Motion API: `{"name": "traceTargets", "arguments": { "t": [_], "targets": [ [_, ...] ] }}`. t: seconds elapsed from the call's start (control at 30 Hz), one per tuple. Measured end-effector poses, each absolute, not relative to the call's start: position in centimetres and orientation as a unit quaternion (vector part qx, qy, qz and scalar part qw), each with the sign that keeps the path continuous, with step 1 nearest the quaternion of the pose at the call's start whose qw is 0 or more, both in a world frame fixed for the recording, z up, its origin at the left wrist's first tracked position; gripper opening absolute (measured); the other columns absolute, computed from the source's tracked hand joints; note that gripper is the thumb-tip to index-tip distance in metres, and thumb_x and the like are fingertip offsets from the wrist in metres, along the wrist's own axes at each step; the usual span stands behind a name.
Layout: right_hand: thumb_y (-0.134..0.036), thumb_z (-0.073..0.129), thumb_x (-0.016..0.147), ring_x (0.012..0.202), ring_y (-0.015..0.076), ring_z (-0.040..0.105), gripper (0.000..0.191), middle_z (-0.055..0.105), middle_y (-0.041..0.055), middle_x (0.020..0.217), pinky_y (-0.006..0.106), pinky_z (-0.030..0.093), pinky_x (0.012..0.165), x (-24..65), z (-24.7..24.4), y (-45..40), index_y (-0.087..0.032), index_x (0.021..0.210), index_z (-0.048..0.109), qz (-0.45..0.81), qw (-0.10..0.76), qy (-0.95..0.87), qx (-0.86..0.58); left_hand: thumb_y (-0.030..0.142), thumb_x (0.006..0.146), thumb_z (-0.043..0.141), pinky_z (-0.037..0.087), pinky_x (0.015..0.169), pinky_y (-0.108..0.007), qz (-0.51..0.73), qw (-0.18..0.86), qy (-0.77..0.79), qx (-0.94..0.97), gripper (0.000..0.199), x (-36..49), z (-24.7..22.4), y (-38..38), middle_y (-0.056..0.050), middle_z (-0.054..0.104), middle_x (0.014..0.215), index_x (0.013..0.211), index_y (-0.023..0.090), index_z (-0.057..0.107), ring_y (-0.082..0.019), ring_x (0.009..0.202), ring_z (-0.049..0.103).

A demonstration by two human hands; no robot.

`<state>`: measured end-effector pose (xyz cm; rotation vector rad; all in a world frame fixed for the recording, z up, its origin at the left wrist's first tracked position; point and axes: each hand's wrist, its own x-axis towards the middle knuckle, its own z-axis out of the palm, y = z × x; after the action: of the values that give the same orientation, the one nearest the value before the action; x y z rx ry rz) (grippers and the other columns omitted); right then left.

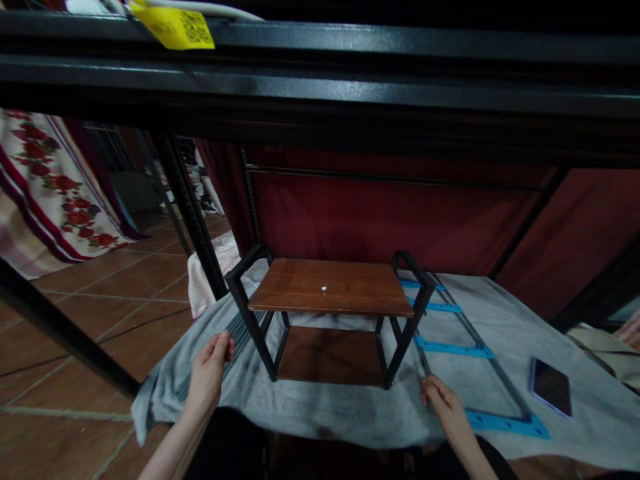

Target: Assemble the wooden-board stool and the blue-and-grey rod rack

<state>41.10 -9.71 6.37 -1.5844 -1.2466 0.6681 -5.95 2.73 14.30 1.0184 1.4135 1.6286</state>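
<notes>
A small two-tier shelf [330, 283] stands upright between my hands, with brown wood-look boards and black metal side frames. A small white speck [324, 289] shows on its top board. My left hand [210, 367] is closed to the left of the shelf, over or near several dark grey rods [243, 337]; anything inside its fingers is hidden. My right hand [443, 400] is closed to the right of the shelf, at the near left rod of a ladder-like frame with blue crosspieces [453, 347]. Whether its fingers grip that rod I cannot tell. Neither hand touches the shelf.
Grey cloth [345, 417] covers the low surface. A phone [551, 387] lies at the right. A dark metal beam [350, 90] with a yellow tag [175, 27] crosses overhead. Black posts [187, 207] stand at the left; a red curtain [360, 213] hangs behind.
</notes>
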Motion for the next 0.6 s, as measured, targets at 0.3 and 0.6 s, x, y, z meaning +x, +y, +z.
{"name": "traceTargets", "arguments": {
  "t": [0.3, 0.6],
  "targets": [
    [-0.039, 0.053, 0.077, 0.067, 0.0189, 0.057, 0.020, 0.061, 0.0022, 0.070, 0.032, 0.047, 0.068, 33.0, 4.9, -10.1, -0.021, 0.074, 0.063, 0.318, 0.552, -0.477, -0.606, 0.045, 0.075, 0.064, 0.045, 0.065, -0.026, 0.679, 0.247, 0.546, 0.423, 0.030, -3.8, 11.1, 0.4, -0.002, 0.060, 0.087, 0.092, 0.021, 0.060, -0.017, 0.076, 0.056],
    [-0.063, 0.051, 0.084, 0.100, 0.0240, 0.064, 0.046, 0.071, 0.0065, 0.101, 0.039, 0.049, 0.091, 21.1, 14.9, -14.5, -0.026, 0.106, 0.069, 0.502, 0.565, -0.440, -0.485, 0.034, 0.091, 0.048, 0.048, 0.097, -0.043, 0.464, 0.198, 0.418, 0.756, 0.040, 3.8, 10.7, -8.5, -0.008, 0.062, 0.128, 0.130, 0.034, 0.057, -0.027, 0.119, 0.056]
  ]
}}
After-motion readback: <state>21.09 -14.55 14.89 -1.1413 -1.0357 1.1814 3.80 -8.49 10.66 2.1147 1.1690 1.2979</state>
